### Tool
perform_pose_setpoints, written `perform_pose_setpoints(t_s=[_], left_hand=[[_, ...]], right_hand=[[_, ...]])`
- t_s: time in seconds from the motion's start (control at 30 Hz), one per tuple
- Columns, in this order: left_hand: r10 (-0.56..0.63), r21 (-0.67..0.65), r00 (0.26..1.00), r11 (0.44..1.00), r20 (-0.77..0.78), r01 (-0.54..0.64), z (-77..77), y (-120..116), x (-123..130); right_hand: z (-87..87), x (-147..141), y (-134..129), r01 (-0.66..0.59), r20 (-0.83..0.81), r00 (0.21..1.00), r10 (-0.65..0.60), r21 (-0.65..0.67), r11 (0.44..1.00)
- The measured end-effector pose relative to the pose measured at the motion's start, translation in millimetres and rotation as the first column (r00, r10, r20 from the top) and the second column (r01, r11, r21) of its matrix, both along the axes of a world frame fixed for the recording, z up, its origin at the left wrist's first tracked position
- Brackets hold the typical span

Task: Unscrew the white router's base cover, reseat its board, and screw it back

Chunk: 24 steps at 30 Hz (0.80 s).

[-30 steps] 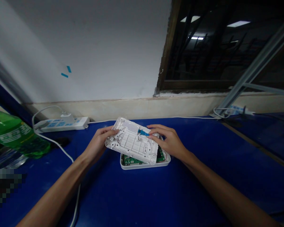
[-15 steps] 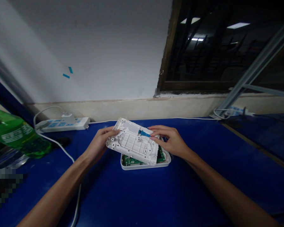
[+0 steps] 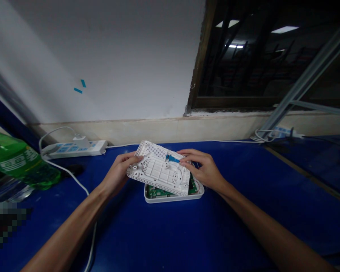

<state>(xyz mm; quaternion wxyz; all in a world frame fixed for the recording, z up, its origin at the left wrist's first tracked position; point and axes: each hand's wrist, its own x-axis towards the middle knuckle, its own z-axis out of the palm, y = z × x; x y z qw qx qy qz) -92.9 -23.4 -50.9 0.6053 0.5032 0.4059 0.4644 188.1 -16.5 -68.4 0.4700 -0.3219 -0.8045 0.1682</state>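
Blue tabletop (image 3: 170, 234): left hand (image 3: 119, 174), right hand (image 3: 204, 170), both gripping one white perforated plastic lid (image 3: 158, 170) above one white tray (image 3: 172, 199) with one green circuit board (image 3: 155, 192).

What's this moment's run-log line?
left hand: white perforated plastic cover | right hand: same cover | beneath: green circuit board in white plastic tray

A workshop with blue workbench (image 3: 243, 226), power strip (image 3: 73, 149).
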Motion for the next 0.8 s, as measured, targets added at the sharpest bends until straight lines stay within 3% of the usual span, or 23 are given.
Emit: perform_pose_setpoints(t_s=[0.5, 0.7, 0.8], left_hand=[[0.032, -0.020, 0.999, 0.999, 0.004, -0.032, -7.3, -2, 5], [0.039, -0.021, 0.999, 0.999, 0.009, -0.039, -0.3, -2, 4], [0.032, -0.029, 0.999, 0.999, 0.014, -0.032, 4.1, -2, 5]], right_hand=[[-7.7, 4, 2, 0.004, 0.050, 0.999, -0.007, 0.043, 0.999], [-3.7, 2, 2, 0.005, 0.067, 0.998, -0.009, 0.061, 0.998], [-0.2, 1, 2, 0.014, 0.066, 0.998, -0.015, 0.010, 1.000]])
